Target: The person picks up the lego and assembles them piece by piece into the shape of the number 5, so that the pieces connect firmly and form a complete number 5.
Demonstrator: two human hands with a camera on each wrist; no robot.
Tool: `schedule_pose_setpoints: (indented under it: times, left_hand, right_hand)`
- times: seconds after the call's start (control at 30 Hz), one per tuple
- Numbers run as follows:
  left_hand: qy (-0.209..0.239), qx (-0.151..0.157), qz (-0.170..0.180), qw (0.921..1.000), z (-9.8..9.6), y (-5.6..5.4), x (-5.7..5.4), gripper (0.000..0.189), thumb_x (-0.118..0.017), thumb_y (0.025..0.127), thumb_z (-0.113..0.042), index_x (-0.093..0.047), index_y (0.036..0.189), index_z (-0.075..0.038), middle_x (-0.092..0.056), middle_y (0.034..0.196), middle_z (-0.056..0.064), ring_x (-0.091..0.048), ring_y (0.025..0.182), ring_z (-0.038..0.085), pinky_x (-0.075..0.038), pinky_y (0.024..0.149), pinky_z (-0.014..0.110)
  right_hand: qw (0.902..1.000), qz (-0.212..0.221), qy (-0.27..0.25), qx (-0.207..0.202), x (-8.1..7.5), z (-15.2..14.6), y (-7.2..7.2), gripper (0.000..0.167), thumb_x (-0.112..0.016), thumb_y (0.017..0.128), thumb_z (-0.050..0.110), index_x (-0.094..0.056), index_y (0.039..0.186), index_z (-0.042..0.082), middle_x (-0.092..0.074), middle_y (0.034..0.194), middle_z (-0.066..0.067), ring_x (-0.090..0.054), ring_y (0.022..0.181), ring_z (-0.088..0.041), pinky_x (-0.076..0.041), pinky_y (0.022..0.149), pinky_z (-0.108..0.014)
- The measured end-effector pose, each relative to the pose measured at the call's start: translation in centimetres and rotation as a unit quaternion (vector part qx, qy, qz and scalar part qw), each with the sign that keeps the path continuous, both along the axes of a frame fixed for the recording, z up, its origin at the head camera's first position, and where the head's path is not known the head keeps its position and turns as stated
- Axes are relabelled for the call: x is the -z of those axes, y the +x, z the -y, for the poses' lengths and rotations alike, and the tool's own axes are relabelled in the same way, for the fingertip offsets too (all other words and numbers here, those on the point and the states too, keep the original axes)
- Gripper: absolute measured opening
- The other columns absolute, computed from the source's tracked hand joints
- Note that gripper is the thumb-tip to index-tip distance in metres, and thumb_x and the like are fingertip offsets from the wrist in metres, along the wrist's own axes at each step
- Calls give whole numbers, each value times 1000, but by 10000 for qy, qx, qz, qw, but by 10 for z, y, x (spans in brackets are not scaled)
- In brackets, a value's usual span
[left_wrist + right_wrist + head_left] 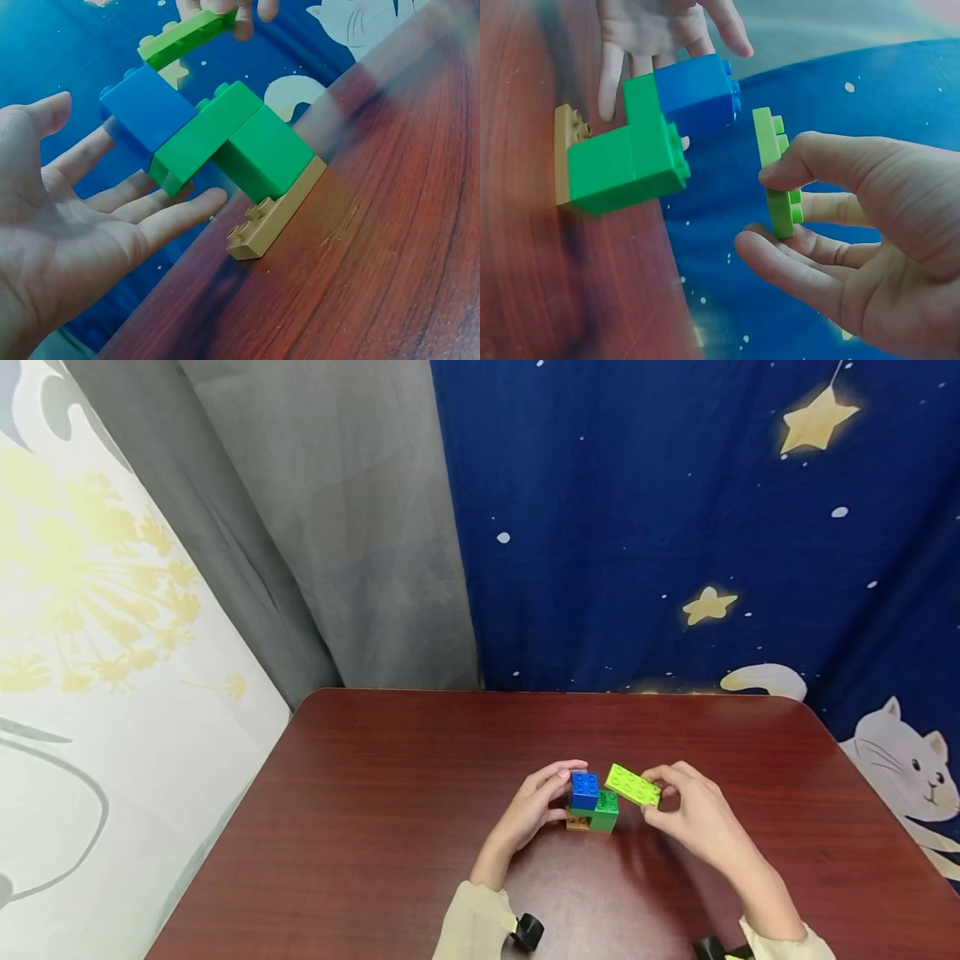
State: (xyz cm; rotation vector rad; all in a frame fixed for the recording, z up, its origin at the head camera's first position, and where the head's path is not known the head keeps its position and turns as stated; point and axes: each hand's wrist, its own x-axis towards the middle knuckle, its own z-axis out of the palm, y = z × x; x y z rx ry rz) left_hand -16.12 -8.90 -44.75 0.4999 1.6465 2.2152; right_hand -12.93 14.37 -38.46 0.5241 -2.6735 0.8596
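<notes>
A small stack of toy building bricks stands on the table. Its base is a tan flat brick (277, 214), with green bricks (259, 146) above and a blue brick (150, 105) on the upper left end. My left hand (528, 810) is beside the stack's left side, fingers loosely extended behind it and palm facing it in the left wrist view. My right hand (693, 814) pinches a lime-green flat brick (632, 785) by its right end. That brick is tilted, studs up, and hangs above and right of the stack, apart from it in the right wrist view.
The dark red wooden table (390, 793) extends around the stack, its far edge near a blue star-patterned curtain (637, 527) and a grey curtain (352, 527). A white patterned curtain (112, 735) hangs at the left. Black wrist devices (528, 932) sit by the sleeves.
</notes>
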Motion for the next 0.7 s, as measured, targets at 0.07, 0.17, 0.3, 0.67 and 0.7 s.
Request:
schedule_pose_setpoints:
  times: [0.07, 0.17, 0.3, 0.67, 0.7]
  left_hand:
    - [49, -3, -9, 10000, 1, -1, -1, 40, -44, 99, -31, -52, 131, -8, -50, 131, 10, -54, 110, 25, -45, 83, 53]
    - [126, 4, -6, 9999, 0, -2, -1, 40, -43, 99, -32, -53, 131, -9, -49, 133, 11, -53, 112, 25, -46, 83, 52]
    - [189, 65, 6, 9998, -1, -2, -1, 43, -43, 99, -32, -50, 134, -8, -48, 133, 11, -54, 110, 24, -46, 83, 52]
    - [247, 59, -18, 9997, -3, -1, 0, 45, -48, 98, -28, -46, 137, -5, -50, 129, 9, -55, 105, 22, -45, 83, 54]
    - [231, 58, -22, 9997, -3, -1, 0, 45, -49, 98, -27, -46, 137, -4, -50, 129, 9, -55, 104, 22, -45, 83, 54]
  right_hand:
    - [9999, 75, -47, -62, -4, 3, -1, 30, -76, 64, 6, -66, 93, 9, -56, 83, 4, -57, 72, -15, -45, 60, -30]
    - [9997, 185, -89, -159, -8, 7, -3, 31, -75, 66, 5, -66, 95, 8, -55, 85, 3, -57, 73, -14, -47, 60, -28]
    - [9991, 171, -161, -342, -10, 12, -5, 32, -74, 67, 4, -66, 97, 8, -55, 85, 4, -57, 74, -14, -49, 60, -28]
    - [9969, 62, -325, -710, -7, 26, -11, 32, -73, 66, 4, -67, 98, 6, -55, 85, 6, -57, 73, -15, -48, 62, -30]
    - [9966, 28, -342, -751, -7, 27, -11, 32, -74, 66, 3, -68, 98, 6, -55, 85, 5, -57, 73, -15, -47, 62, -30]
